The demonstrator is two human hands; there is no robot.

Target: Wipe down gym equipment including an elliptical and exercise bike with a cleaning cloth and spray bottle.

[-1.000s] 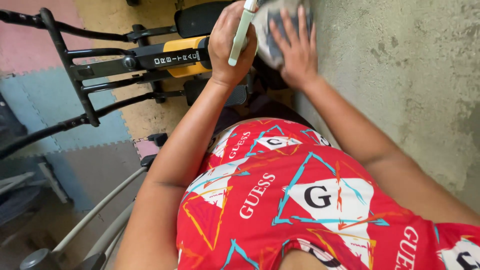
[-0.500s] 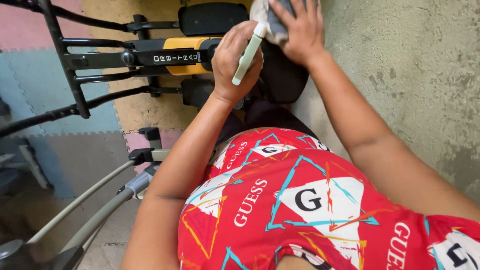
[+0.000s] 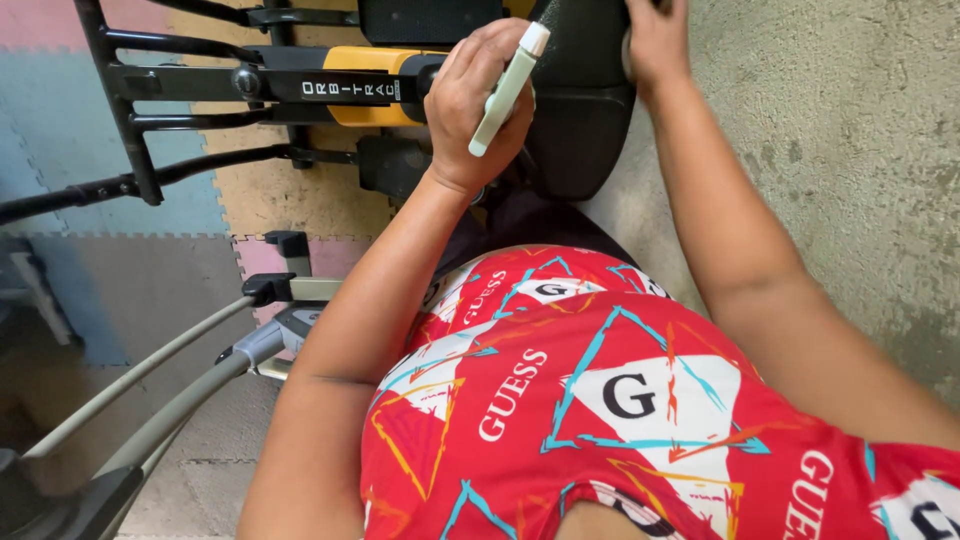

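- Two big things fill the view: the exercise machine (image 3: 330,90), its black frame and yellow collar lying across the upper left over the foam floor mats (image 3: 120,200), and the person's own red patterned shirt (image 3: 600,420), which blocks everything below the chest.
- Black padded seat (image 3: 580,110) sits at the machine's right end, just beside the bare concrete floor (image 3: 850,150); both arms reach forward to it, so the hands meet over its top.
- Grey handle bars (image 3: 150,390) run out of the lower left corner; their far ends are cut off by the picture's edge.
- Left hand (image 3: 478,100) is closed in a fist around a slim pale green bottle (image 3: 507,90), held slanted with its white cap up and clear of the seat, seemingly kept out of the way while the other hand is on the pad.
- Right hand (image 3: 655,40) presses on the seat's upper right edge. Its fingers are cut off by the top of the picture, so I cannot tell whether it is open or gripping something.
- Bottle's lower end sticks out below the fist; its nozzle is too small to make out.
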